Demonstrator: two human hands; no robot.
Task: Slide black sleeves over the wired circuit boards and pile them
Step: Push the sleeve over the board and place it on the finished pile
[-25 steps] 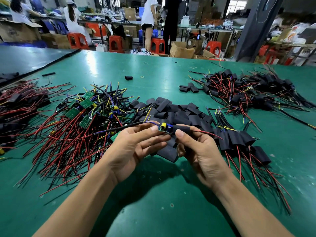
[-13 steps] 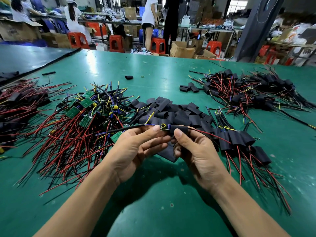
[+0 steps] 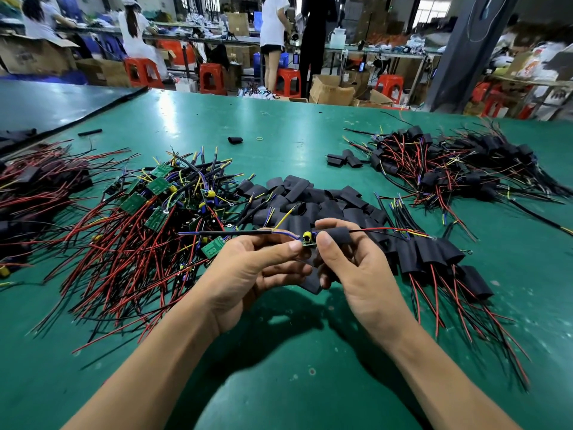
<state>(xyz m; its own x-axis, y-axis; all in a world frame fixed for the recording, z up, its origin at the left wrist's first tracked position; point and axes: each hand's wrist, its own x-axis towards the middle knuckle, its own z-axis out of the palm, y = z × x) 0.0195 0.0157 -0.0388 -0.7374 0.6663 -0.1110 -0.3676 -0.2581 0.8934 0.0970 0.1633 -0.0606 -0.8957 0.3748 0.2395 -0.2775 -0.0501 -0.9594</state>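
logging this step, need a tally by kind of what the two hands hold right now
wired circuit board, pinched by left hand: 1
black sleeve, pinched by right hand: 1
total: 2

Green table top (image 3: 279, 135) is gleaming smooth and semi-glossy at upper left. Black sleeves (image 3: 335, 197) at centre are looking matt, plastic.

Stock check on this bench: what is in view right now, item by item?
table: one, green, under it all
held circuit board: one, green, between both hands
held sleeve: one, black, on its red wire, beside the board
bare boards: many, green, red-black wires, table left
empty sleeves: many, black, table centre
sleeved boards: many, black, table right
stools: several, red, beyond the table
left hand: one, pinches the board
right hand: one, pinches the sleeve
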